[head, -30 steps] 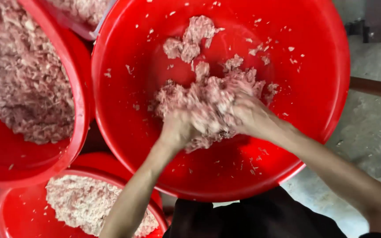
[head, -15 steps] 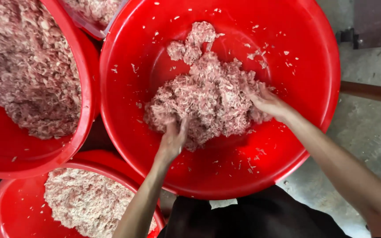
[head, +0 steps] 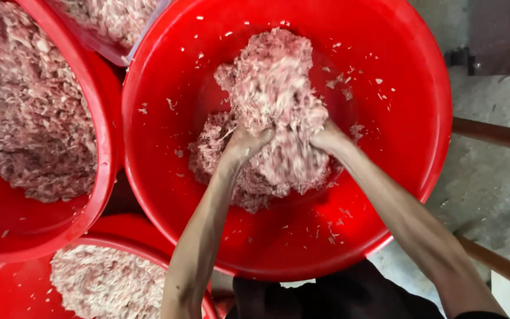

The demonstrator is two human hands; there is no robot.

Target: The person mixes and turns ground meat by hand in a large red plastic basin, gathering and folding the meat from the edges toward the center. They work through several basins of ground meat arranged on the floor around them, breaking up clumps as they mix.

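Note:
A big round red basin (head: 385, 224) fills the middle of the head view. A mound of pink minced meat (head: 275, 88) lies in it, heaped up the far side. My left hand (head: 244, 143) digs into the mound from the left, fingers buried in the meat. My right hand (head: 327, 139) presses into it from the right, fingers also sunk in. Both hands grip the meat between them. Small meat scraps stick to the basin's inner wall.
A second red basin (head: 98, 177) at the left holds more minced meat (head: 25, 112). A third red basin (head: 7, 283) at the bottom left holds paler mince (head: 104, 283). Another container of mince (head: 116, 20) sits at the top. Wooden poles (head: 494, 134) cross the grey concrete floor (head: 491, 183) on the right.
The hands were spread apart at the mound's edges; now they have come together in its middle. The meat has been pushed into a taller heap toward the far side.

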